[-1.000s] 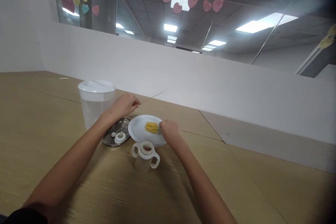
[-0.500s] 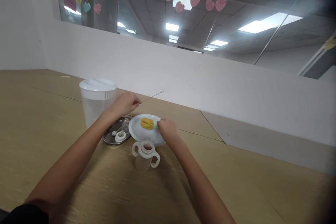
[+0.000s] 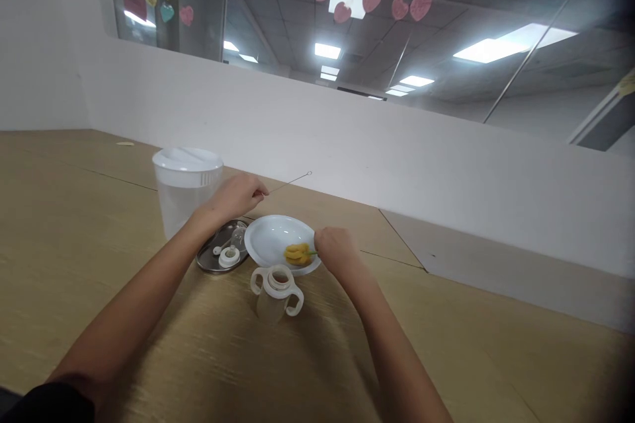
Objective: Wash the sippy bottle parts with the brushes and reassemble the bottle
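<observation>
My left hand [image 3: 242, 195] is closed on a thin wire [image 3: 290, 182] whose looped end points right; its other end is hidden by the fingers. In my right hand [image 3: 337, 250] is the green handle of a yellow sponge bottle brush [image 3: 297, 254], its head over the right side of a white bowl [image 3: 268, 238]. Just in front of the bowl stands a baby bottle [image 3: 272, 304] with two handles and no top on it. Under my left wrist, an oval metal tray [image 3: 208, 258] holds a white bottle collar [image 3: 229, 256] and small clear parts.
A white lidded pitcher [image 3: 181, 195], clear in its lower part, stands behind my left forearm. The wooden table [image 3: 124, 264] meets a white wall [image 3: 297, 125] at the back. A small flat pale piece [image 3: 125, 143] lies far left, near the wall.
My right hand has drawn the sponge brush right and slightly toward me, from the bowl's middle to its right side. My left hand and the wire stay in place.
</observation>
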The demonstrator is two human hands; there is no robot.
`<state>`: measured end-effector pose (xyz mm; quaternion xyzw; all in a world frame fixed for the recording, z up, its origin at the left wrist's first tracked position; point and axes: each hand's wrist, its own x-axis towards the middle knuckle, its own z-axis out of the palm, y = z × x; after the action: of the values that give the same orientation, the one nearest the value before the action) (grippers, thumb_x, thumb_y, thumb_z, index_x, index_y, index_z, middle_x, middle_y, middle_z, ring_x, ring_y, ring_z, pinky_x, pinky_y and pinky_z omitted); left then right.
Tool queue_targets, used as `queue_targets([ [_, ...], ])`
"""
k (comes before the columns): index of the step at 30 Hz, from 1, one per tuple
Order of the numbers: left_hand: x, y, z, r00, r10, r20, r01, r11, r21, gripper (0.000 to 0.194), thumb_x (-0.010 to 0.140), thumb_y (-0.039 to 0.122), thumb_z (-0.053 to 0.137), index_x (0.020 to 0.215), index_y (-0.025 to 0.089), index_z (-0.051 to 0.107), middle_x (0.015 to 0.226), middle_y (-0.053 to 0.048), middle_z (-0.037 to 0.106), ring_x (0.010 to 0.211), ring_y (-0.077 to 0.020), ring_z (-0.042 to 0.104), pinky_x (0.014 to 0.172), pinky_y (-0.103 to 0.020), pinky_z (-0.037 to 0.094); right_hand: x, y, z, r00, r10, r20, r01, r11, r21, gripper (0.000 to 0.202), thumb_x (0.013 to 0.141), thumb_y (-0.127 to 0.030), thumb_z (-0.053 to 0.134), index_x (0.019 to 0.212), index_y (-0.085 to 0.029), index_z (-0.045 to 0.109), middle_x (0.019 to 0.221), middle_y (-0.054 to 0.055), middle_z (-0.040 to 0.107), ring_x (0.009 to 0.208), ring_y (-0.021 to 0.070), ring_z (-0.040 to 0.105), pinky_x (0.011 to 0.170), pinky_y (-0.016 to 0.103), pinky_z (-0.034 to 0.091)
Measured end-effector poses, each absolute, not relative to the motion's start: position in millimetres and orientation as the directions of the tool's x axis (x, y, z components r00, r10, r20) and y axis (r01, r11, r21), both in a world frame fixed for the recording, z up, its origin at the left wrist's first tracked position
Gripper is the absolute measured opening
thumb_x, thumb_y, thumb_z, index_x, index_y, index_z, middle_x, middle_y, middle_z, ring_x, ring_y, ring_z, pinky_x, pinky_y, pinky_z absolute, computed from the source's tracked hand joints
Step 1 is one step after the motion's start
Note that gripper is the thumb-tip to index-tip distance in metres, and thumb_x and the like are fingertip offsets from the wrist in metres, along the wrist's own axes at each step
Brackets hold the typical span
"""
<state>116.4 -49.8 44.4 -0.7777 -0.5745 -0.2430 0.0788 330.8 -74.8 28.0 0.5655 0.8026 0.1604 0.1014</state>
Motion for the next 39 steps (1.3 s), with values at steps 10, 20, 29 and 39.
queue_targets([
  [10, 117, -50, 43, 0.227, 0.855, 0.466, 0.933, -0.329, 0.148, 0.028, 0.079, 0.021, 0.05, 0.101, 0.019, 0.069, 0.095, -0.003, 0.071, 0.086, -0.0179, 0.065, 0.072, -0.023, 0.047, 337, -76, 30, -0.4, 0.916, -0.031, 0.862, 0.388, 0.325, 0.017, 0.076, -0.01, 0.054, 0.082, -0.013, 0.07, 0.089, 0.014, 0.069, 0.084, 0.0246, 0.065, 0.064, 0.027, 0.044],
  [20, 116, -50, 44, 0.237, 0.853, 0.464, 0.932, -0.335, 0.138, 0.028, 0.079, 0.021, 0.05, 0.1, 0.019, 0.069, 0.093, -0.004, 0.071, 0.084, -0.0195, 0.065, 0.069, -0.025, 0.047, 331, -65, 15, -0.5, 0.863, -0.076, 0.855, 0.505, 0.118, 0.02, 0.079, -0.021, 0.05, 0.081, -0.016, 0.069, 0.084, 0.009, 0.069, 0.074, 0.0175, 0.062, 0.057, 0.022, 0.037],
  [29, 113, -50, 44, 0.234, 0.848, 0.476, 0.931, -0.336, 0.142, 0.029, 0.079, 0.022, 0.05, 0.1, 0.019, 0.069, 0.094, -0.004, 0.071, 0.085, -0.0189, 0.065, 0.069, -0.024, 0.047, 326, -55, 4, -0.547, 0.824, -0.15, 0.836, 0.528, -0.146, 0.027, 0.084, -0.018, 0.041, 0.08, -0.012, 0.067, 0.083, 0.008, 0.067, 0.065, 0.0115, 0.058, 0.057, 0.019, 0.039],
  [39, 105, -52, 48, 0.159, 0.851, 0.501, 0.954, -0.263, 0.143, 0.028, 0.08, 0.024, 0.049, 0.099, 0.02, 0.069, 0.093, -0.004, 0.071, 0.084, -0.0185, 0.064, 0.069, -0.024, 0.046, 330, -52, 11, -0.452, 0.892, 0.024, 0.867, 0.446, -0.223, 0.036, 0.092, -0.024, 0.028, 0.092, -0.015, 0.063, 0.072, 0.003, 0.066, 0.052, 0.0071, 0.054, 0.052, 0.017, 0.04],
])
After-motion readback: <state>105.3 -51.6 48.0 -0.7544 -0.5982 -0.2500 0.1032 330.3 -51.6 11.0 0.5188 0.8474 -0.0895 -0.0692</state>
